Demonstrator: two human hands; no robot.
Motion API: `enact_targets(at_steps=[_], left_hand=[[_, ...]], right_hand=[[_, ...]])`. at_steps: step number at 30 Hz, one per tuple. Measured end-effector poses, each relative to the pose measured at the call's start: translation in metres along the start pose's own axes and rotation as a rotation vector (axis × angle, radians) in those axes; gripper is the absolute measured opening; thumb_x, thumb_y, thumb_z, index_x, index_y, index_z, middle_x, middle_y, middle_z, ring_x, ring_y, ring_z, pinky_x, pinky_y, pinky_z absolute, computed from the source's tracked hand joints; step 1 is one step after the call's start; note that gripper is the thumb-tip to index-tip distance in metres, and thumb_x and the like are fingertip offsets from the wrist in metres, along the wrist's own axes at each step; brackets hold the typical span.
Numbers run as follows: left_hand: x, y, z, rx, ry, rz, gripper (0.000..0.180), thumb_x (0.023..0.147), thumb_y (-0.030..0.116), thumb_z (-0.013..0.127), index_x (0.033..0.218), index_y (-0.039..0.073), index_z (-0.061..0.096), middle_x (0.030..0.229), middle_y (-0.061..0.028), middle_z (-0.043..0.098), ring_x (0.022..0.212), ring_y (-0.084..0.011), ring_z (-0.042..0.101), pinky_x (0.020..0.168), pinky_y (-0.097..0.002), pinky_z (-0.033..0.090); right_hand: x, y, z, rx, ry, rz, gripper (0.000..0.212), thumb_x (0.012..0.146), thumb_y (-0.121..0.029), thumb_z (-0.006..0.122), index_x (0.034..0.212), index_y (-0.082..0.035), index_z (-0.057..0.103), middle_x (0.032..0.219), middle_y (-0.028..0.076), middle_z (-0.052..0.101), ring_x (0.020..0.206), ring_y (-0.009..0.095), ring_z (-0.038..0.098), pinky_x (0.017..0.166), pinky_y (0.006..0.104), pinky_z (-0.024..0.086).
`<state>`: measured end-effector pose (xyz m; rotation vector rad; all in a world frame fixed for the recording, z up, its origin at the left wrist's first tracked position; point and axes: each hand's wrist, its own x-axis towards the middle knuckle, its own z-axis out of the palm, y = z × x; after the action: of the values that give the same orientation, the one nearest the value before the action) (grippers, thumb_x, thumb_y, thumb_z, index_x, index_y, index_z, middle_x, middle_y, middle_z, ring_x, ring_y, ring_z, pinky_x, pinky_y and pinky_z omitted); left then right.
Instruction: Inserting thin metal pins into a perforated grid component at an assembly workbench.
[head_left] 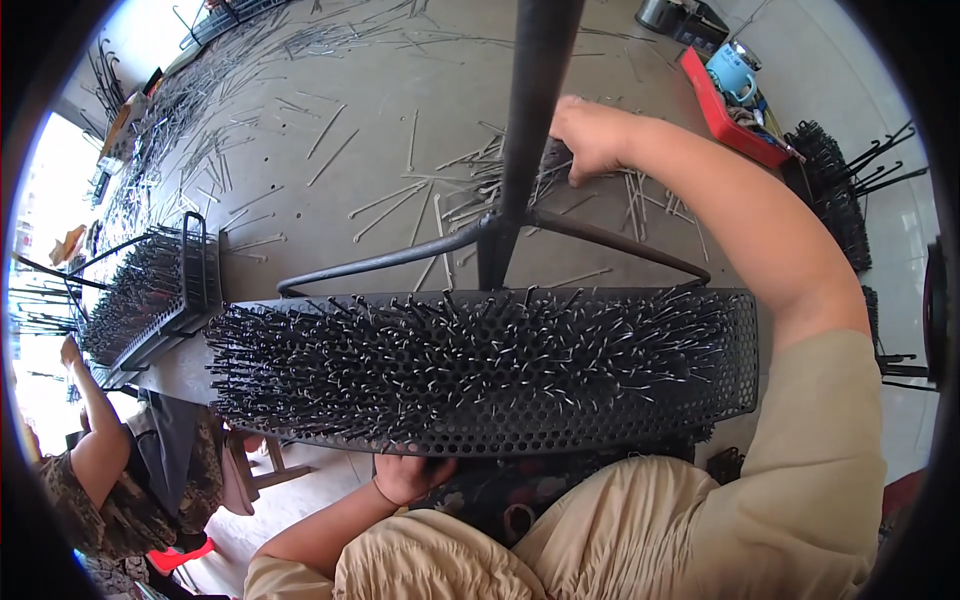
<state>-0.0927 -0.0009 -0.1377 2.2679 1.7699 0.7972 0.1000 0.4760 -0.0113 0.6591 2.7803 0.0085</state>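
In front of me stands a black perforated metal rack (pixel 500 430), its holes filled with many upright black pins with pale, bent-looking tips. The bare holes show mainly along its near and right parts. My right hand (pixel 597 138) reaches past the black upright post (pixel 540 90) to a heap of loose metal pins (pixel 490 185) on the table. Its thumb points down, apart from the other fingers, which the post partly hides. My left hand (pixel 405 478) is at the rack's near lower edge, above my lap; its fingers are mostly hidden, so its grip is unclear.
Loose pins lie scattered over the grey table (pixel 440 75), thickest at far left. A red tray (pixel 720 115) with a blue mug (pixel 733 72) sits at far right. Another pin-filled rack (pixel 150 290) stands left, beside a co-worker's arm (pixel 98 430). More pin bundles (pixel 830 185) hang right.
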Motion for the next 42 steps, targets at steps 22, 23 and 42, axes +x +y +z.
enact_targets(at_steps=[22,23,42], left_hand=[[-0.003,-0.003,0.0,-0.077,0.011,-0.062,0.063,0.068,0.024,0.077,0.124,0.004,0.056,0.13,-0.0207,0.053,0.118,-0.042,0.052,0.101,-0.0524,0.039],[-0.003,-0.003,0.001,-0.074,0.013,-0.068,0.062,0.067,0.023,0.077,0.123,0.005,0.057,0.13,-0.0202,0.054,0.118,-0.0415,0.052,0.101,-0.0522,0.039],[0.025,0.009,-0.016,-0.129,-0.018,-0.086,0.052,0.069,0.015,0.075,0.119,0.005,0.061,0.119,-0.0169,0.062,0.11,-0.0382,0.058,0.096,-0.049,0.042]], right_hand=[[-0.046,-0.022,-0.03,0.433,0.547,0.118,0.029,0.078,-0.015,0.066,0.098,-0.002,0.05,0.082,0.017,0.061,0.079,0.035,0.061,0.067,0.0411,0.047],[-0.05,-0.02,-0.037,0.43,0.545,0.122,0.029,0.078,-0.015,0.066,0.098,-0.002,0.05,0.082,0.017,0.061,0.079,0.035,0.061,0.067,0.0411,0.047],[-0.053,0.015,-0.001,1.169,0.835,0.329,0.017,0.08,-0.011,0.071,0.085,-0.001,0.059,0.074,0.005,0.064,0.071,0.015,0.064,0.068,0.0291,0.051]])
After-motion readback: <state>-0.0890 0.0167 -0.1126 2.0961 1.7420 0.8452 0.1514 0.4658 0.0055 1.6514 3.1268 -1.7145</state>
